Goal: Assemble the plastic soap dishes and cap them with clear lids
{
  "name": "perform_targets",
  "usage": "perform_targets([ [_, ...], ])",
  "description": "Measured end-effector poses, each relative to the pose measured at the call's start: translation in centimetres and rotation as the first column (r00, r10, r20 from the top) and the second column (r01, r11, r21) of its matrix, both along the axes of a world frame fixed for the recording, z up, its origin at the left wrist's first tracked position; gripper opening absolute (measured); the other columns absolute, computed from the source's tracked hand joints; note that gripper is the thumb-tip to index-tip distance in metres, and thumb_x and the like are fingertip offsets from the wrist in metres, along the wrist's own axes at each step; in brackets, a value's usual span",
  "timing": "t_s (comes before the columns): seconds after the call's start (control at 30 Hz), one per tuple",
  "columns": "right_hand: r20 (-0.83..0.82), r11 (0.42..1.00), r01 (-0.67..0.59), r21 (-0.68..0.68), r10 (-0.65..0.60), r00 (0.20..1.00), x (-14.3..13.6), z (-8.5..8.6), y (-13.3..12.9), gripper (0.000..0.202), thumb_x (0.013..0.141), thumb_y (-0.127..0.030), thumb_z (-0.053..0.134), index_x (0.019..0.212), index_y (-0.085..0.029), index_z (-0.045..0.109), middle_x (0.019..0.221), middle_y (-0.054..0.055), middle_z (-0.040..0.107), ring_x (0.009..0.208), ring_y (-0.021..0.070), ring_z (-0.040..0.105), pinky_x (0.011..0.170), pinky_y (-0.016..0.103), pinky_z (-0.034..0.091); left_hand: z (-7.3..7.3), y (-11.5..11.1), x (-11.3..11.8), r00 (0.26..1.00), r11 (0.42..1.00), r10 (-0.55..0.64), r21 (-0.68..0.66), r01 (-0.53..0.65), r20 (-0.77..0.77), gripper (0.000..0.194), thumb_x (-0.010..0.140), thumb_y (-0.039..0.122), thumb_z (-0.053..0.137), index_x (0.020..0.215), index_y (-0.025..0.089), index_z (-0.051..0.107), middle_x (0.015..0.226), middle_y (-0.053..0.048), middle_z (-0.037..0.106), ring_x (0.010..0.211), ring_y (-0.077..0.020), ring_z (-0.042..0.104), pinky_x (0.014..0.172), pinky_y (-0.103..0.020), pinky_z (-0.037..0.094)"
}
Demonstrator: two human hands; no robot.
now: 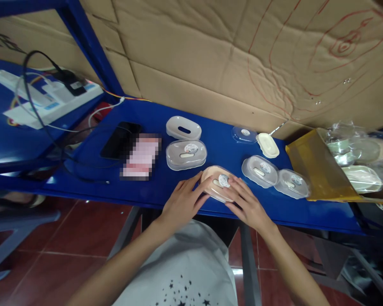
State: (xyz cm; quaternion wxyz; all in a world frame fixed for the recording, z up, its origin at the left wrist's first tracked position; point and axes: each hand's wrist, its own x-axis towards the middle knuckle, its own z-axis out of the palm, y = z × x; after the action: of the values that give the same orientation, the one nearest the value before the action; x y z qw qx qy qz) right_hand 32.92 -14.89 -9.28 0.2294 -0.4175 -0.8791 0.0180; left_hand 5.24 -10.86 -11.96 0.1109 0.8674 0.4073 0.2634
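A peach oval soap box (210,173) with a clear lid and a round white label lies at the front edge of the blue table. My left hand (187,199) grips its left end, thumb and forefinger against the lid. On the other end, my right hand (247,204) presses its fingers by the label. Just behind is a greyish lidded soap box (185,155), and beyond that an uncovered white tray (184,127) with a dark oval slot. To the right sit two more lidded boxes, one whitish (261,171) and one beside it (292,184).
A loose clear lid (244,134) and a cream tray (268,145) lie at the back right. An open carton (319,170) holds several bagged pieces. At left are a black phone (120,140), a pixelated pink item (142,156) and a power strip (60,106) with cables.
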Motion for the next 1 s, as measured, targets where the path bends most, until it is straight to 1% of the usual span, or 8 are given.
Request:
perform_targets([
  [0.13,0.0,0.999,-0.028,0.025,0.028,1.0,0.1,1.0,0.8,0.068,0.103,-0.02,0.067,0.167,-0.03,0.043,0.161,0.011,0.059,0.159,0.0324,0.045,0.127,0.063,0.046,0.0,0.0,0.0,1.0,1.0,0.01,0.01,-0.01,0.012,0.055,0.115,0.039,0.046,0.168,0.031,0.032,0.158,-0.015,0.06,0.138,-0.03,0.065,0.107,-0.047,0.055],
  [0.2,-0.025,0.999,-0.034,0.027,0.034,0.999,0.0,1.1,1.1,0.067,0.102,-0.021,0.069,0.165,-0.031,0.046,0.159,0.01,0.061,0.155,0.0319,0.05,0.126,0.062,0.047,0.1,0.0,0.1,1.0,1.0,0.021,0.001,-0.021,0.012,0.057,0.115,0.041,0.046,0.169,0.032,0.03,0.157,-0.014,0.06,0.137,-0.0297,0.065,0.107,-0.046,0.054],
  [0.27,-0.054,1.0,-0.02,-0.002,0.02,0.998,0.0,0.8,1.3,0.067,0.101,-0.023,0.071,0.164,-0.032,0.047,0.161,0.01,0.058,0.156,0.0326,0.049,0.125,0.062,0.048,0.2,0.0,0.1,0.999,0.999,0.033,-0.002,-0.032,0.011,0.058,0.115,0.042,0.045,0.17,0.032,0.028,0.157,-0.014,0.061,0.136,-0.0295,0.065,0.106,-0.046,0.054],
  [0.43,-0.031,0.994,0.012,-0.104,-0.015,0.999,-0.1,0.7,1.6,0.075,0.103,-0.032,0.072,0.169,-0.037,0.037,0.173,0.007,0.043,0.165,0.0346,0.032,0.126,0.064,0.046,0.3,0.2,0.3,0.998,0.998,0.055,-0.013,-0.054,0.036,0.067,0.114,0.051,0.045,0.171,0.023,0.021,0.145,-0.015,0.068,0.127,-0.0281,0.07,0.103,-0.044,0.055],
  [0.57,0.03,0.995,-0.017,-0.097,0.02,0.999,0.0,1.3,1.9,0.078,0.104,-0.032,0.07,0.17,-0.043,0.031,0.175,0.002,0.041,0.165,0.0347,0.033,0.127,0.065,0.045,0.3,0.2,0.3,0.999,0.999,0.05,-0.005,-0.05,0.009,0.065,0.115,0.053,0.041,0.168,0.02,0.025,0.147,-0.016,0.066,0.129,-0.0283,0.068,0.103,-0.044,0.054],
  [0.7,0.047,0.996,-0.018,-0.089,0.023,0.999,-0.1,1.0,2.2,0.077,0.104,-0.033,0.069,0.171,-0.041,0.031,0.175,0.004,0.041,0.165,0.0352,0.031,0.127,0.065,0.044,0.1,0.3,0.3,0.999,0.999,0.05,-0.018,-0.05,0.002,0.065,0.115,0.052,0.039,0.169,0.018,0.025,0.148,-0.018,0.065,0.132,-0.029,0.067,0.106,-0.045,0.052],
  [0.9,0.112,0.998,0.029,-0.058,-0.022,0.993,-0.4,0.1,2.0,0.078,0.107,-0.036,0.065,0.173,-0.042,0.023,0.176,0.005,0.038,0.166,0.0351,0.027,0.128,0.064,0.041,-0.4,0.0,0.4,0.998,0.999,0.051,-0.015,-0.05,0.033,0.066,0.115,0.052,0.042,0.169,0.019,0.026,0.147,-0.017,0.066,0.129,-0.0291,0.068,0.105,-0.045,0.054],
  [1.0,0.176,0.993,0.116,-0.019,-0.111,0.978,-0.5,0.3,2.2,0.073,0.108,-0.039,0.062,0.172,-0.04,0.028,0.174,0.006,0.042,0.165,0.0355,0.03,0.13,0.066,0.035,0.3,0.1,-0.1,0.993,0.996,0.074,0.04,-0.078,0.094,0.06,0.114,0.046,0.048,0.166,0.019,0.034,0.147,-0.016,0.066,0.131,-0.0283,0.067,0.106,-0.043,0.055],
])
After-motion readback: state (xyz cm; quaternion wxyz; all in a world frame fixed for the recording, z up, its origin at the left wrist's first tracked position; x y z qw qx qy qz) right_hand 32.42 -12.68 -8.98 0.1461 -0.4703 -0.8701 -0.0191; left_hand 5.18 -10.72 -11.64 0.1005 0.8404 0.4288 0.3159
